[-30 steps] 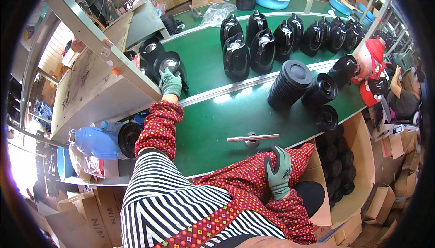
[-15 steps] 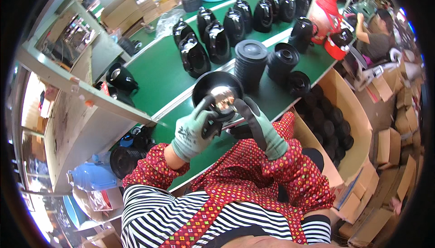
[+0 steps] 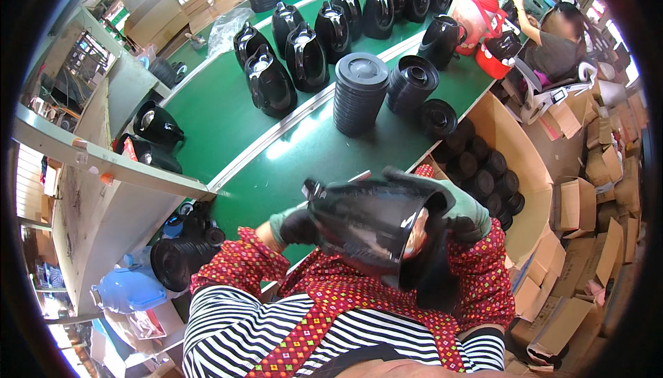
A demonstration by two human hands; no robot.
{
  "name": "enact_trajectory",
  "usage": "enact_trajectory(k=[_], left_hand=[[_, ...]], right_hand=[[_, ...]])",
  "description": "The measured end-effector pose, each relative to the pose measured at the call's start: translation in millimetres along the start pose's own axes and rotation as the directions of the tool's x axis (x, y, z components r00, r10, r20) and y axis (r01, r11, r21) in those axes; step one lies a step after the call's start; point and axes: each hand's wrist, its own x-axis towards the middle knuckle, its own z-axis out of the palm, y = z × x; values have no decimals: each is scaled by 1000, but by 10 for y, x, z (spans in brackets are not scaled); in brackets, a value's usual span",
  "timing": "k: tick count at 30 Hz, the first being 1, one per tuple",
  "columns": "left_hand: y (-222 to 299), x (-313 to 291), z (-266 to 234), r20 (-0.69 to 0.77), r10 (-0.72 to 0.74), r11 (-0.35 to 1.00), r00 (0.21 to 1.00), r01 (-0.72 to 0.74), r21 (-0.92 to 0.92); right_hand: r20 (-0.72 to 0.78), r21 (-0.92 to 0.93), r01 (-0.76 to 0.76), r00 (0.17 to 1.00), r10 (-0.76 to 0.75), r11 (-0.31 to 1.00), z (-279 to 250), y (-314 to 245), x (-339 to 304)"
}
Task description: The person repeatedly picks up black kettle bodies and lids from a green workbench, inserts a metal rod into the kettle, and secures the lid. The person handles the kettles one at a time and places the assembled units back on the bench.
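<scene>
Blue plastic jug (image 3: 128, 288) low at far left, well below desk (image 3: 228, 122) | left hand (image 3: 293, 226), green-gloved, closed on black kettle shell (image 3: 373, 223) | shell glossy, conical, tilted above near edge of green desk | right hand (image 3: 466, 212) gripping its far side | behind: stack of black ribbed lids (image 3: 359, 95), row of black kettles (image 3: 311, 40).

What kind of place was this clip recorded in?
Most likely a factory assembly line for kettles or jugs: a long green work table carries rows of black jug bodies and a stack of black lids, with cardboard boxes alongside. Both gloved hands hold one black body.
</scene>
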Motion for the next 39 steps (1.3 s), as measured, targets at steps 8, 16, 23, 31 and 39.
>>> enact_trajectory(k=[8, 16, 23, 31, 39], left_hand=[[-245, 312, -28, -150, 146, 984, 978, -159, -83], [-67, 31, -297, -418, 192, 980, 888, -148, 136], [21, -13, -407, -479, 230, 957, 847, -108, 269], [-65, 313, -323, -300, 244, 941, 922, -150, 302], [-315, 664, 97, -153, 128, 989, 980, -116, 88]], right_hand=[[275, -448, -70, 938, 212, 891, -37, -182, 932], [-304, -895, -420, 821, -483, -150, -936, -33, 2392], [-303, -930, -367, 809, -503, -32, -873, -38, 2377], [-198, -906, 35, 846, -496, 421, 123, 167, 642], [-349, -830, 26, 755, -556, 557, 350, 407, -239]])
